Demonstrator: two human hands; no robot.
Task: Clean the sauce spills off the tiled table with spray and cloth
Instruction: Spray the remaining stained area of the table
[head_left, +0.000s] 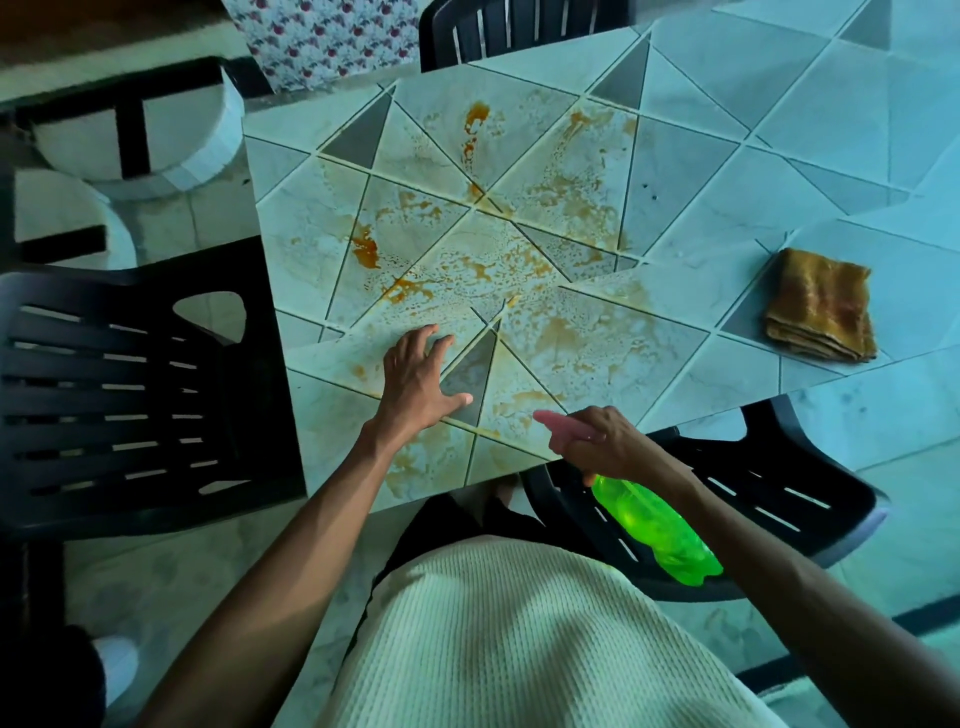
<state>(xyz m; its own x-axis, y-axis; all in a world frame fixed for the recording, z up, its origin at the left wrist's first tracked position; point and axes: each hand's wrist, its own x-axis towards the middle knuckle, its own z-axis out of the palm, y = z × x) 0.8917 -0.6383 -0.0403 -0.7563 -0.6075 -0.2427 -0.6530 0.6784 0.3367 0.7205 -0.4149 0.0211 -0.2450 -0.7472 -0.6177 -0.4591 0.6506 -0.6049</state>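
The tiled table (701, 171) carries orange-brown sauce spills (470, 265) over its near left part, wet with beaded droplets. My left hand (418, 382) lies flat on the tiles near the front edge, fingers spread. Just right of it, my right hand (597, 444) grips a spray bottle with a pink nozzle (550, 420) and a bright green body (657, 527); the nozzle points left over the table's front edge. A folded brown cloth (821, 306) rests on the table at the right, apart from both hands.
Black plastic chairs stand at the left (130, 384), at the far side (498, 31) and under the table's near right corner (753, 499). White round steps (171, 140) lie on the floor at the far left. A flowered fabric (322, 36) hangs at the back.
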